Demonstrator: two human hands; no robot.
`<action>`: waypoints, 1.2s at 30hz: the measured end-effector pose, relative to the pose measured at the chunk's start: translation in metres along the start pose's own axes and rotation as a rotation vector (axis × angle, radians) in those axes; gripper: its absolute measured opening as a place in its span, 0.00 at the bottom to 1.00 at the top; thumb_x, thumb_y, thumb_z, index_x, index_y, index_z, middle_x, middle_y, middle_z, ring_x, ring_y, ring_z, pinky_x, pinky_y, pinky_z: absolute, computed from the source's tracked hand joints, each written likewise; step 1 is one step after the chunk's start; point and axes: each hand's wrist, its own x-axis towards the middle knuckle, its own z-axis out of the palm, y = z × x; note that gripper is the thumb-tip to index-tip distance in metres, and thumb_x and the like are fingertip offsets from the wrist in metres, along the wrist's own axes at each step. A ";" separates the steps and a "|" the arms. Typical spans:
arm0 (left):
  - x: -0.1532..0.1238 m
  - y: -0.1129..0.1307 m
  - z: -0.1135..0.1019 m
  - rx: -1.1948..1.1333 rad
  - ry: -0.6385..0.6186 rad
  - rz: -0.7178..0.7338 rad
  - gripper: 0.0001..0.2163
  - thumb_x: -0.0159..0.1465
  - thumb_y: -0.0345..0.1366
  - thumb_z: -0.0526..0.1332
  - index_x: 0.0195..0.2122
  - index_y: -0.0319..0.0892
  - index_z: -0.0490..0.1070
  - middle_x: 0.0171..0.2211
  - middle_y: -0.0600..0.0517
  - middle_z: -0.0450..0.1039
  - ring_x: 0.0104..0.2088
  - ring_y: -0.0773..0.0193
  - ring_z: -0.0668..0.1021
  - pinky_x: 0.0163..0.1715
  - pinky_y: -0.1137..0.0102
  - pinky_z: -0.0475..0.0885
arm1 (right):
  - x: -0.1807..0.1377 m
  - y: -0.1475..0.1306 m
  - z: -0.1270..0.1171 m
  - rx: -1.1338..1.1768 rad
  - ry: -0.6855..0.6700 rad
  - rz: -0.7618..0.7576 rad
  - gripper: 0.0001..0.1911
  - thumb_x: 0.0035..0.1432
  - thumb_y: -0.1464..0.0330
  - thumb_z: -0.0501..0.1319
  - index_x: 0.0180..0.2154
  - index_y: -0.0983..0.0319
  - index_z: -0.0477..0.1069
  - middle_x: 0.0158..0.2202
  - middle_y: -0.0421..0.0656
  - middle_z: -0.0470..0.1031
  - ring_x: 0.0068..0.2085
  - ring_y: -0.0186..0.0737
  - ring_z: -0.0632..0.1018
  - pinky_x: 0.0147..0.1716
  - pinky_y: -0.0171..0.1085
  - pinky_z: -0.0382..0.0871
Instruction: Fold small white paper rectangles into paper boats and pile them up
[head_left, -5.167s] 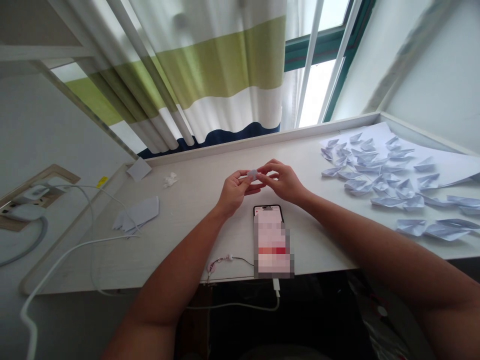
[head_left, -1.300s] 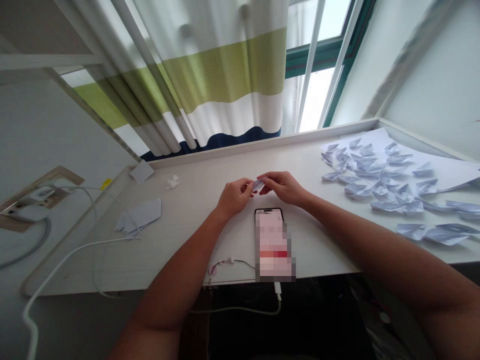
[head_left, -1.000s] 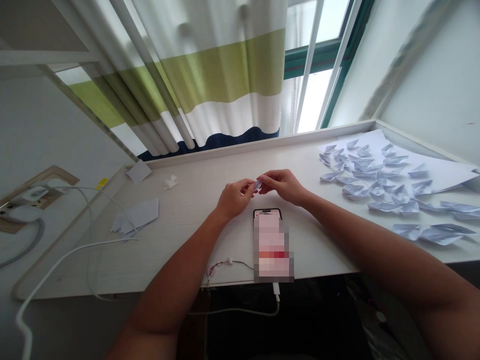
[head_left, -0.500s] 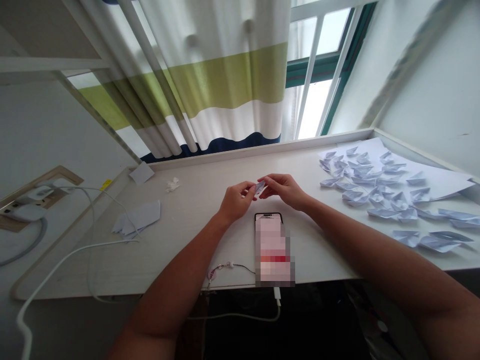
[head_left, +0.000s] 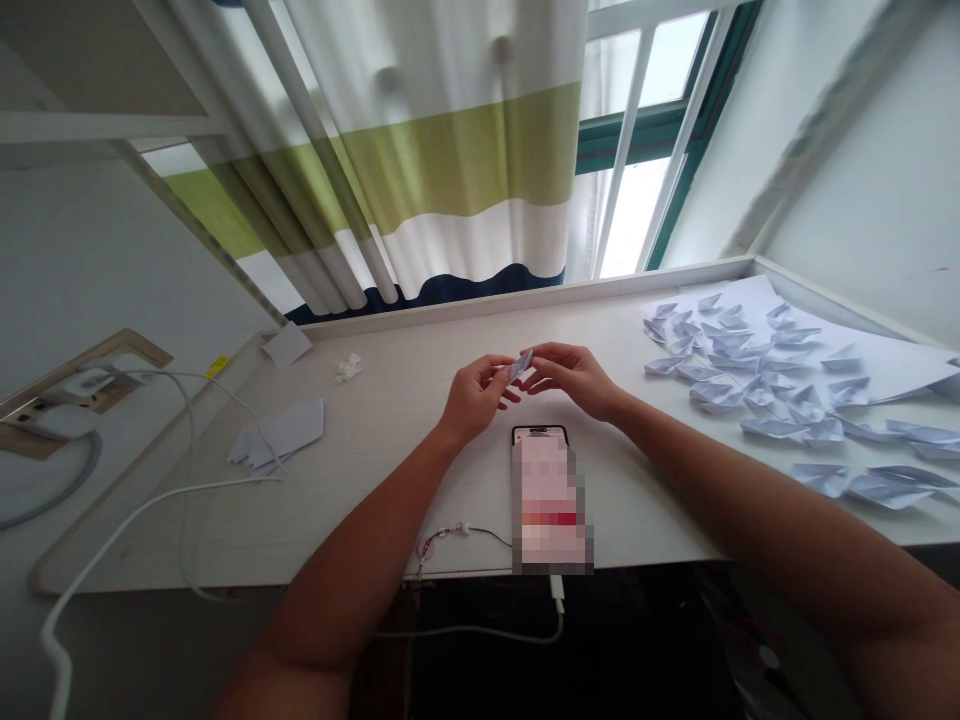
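Observation:
A small piece of folded white paper [head_left: 519, 367] is held up between my two hands, above the middle of the desk. My left hand [head_left: 478, 393] pinches its left side between thumb and fingers. From the right, my right hand [head_left: 568, 376] grips the paper's other edge with its fingertips. Part of the paper is hidden behind the fingers. Just below the hands a phone [head_left: 544, 480] lies face up, its screen mostly blurred out. To the right, many folded paper boats [head_left: 757, 390] are spread over the desk and a large white sheet [head_left: 892, 350].
A stack of paper sheets [head_left: 289, 435] lies on the left, with a single square sheet [head_left: 287, 345] behind it. Crumpled paper [head_left: 348, 368] sits nearby. White cables [head_left: 150, 500] run from a wall socket [head_left: 67, 400]. A beaded strap [head_left: 442, 535] lies beside the phone.
The folded paper has tilted and shows more of its face between the fingers. Some fingers of both hands have shifted slightly; the view has moved a little.

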 end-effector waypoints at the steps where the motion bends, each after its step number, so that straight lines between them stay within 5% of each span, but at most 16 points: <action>1: 0.000 -0.001 0.000 -0.013 0.002 -0.007 0.14 0.71 0.42 0.64 0.52 0.40 0.79 0.38 0.46 0.85 0.30 0.61 0.87 0.24 0.73 0.78 | 0.000 0.000 0.000 -0.029 -0.007 -0.014 0.25 0.57 0.47 0.77 0.44 0.60 0.84 0.40 0.46 0.87 0.37 0.44 0.88 0.41 0.46 0.85; 11: -0.001 -0.001 0.002 -0.098 -0.090 -0.027 0.26 0.60 0.53 0.76 0.50 0.38 0.78 0.37 0.46 0.85 0.32 0.59 0.87 0.28 0.69 0.80 | 0.000 0.001 0.003 -0.111 0.033 -0.028 0.28 0.53 0.44 0.78 0.36 0.62 0.80 0.31 0.44 0.83 0.32 0.41 0.84 0.37 0.43 0.83; 16: 0.000 -0.002 0.001 -0.098 -0.077 0.011 0.24 0.59 0.53 0.77 0.46 0.38 0.78 0.35 0.45 0.86 0.34 0.59 0.87 0.35 0.66 0.81 | 0.001 0.003 0.006 -0.118 0.033 -0.058 0.28 0.53 0.44 0.77 0.37 0.62 0.80 0.29 0.43 0.83 0.30 0.41 0.84 0.34 0.42 0.81; 23: -0.001 0.000 0.001 -0.091 -0.124 0.014 0.23 0.59 0.53 0.77 0.39 0.40 0.75 0.33 0.47 0.85 0.31 0.60 0.86 0.31 0.69 0.78 | 0.001 -0.001 0.008 -0.100 0.058 -0.069 0.27 0.51 0.45 0.78 0.33 0.62 0.80 0.27 0.42 0.82 0.27 0.38 0.81 0.30 0.40 0.78; 30: -0.001 0.002 0.003 -0.004 -0.119 0.074 0.21 0.60 0.53 0.77 0.40 0.40 0.76 0.32 0.48 0.83 0.29 0.62 0.84 0.30 0.69 0.77 | -0.002 -0.008 0.007 -0.140 0.087 -0.011 0.20 0.55 0.52 0.78 0.30 0.62 0.79 0.21 0.40 0.77 0.22 0.36 0.76 0.24 0.37 0.71; 36: -0.001 0.000 0.002 0.009 -0.062 0.061 0.19 0.61 0.50 0.76 0.42 0.40 0.79 0.33 0.47 0.84 0.27 0.63 0.83 0.29 0.69 0.79 | 0.000 -0.004 0.006 -0.075 0.113 -0.048 0.26 0.52 0.46 0.79 0.31 0.61 0.78 0.24 0.42 0.79 0.24 0.38 0.79 0.25 0.39 0.76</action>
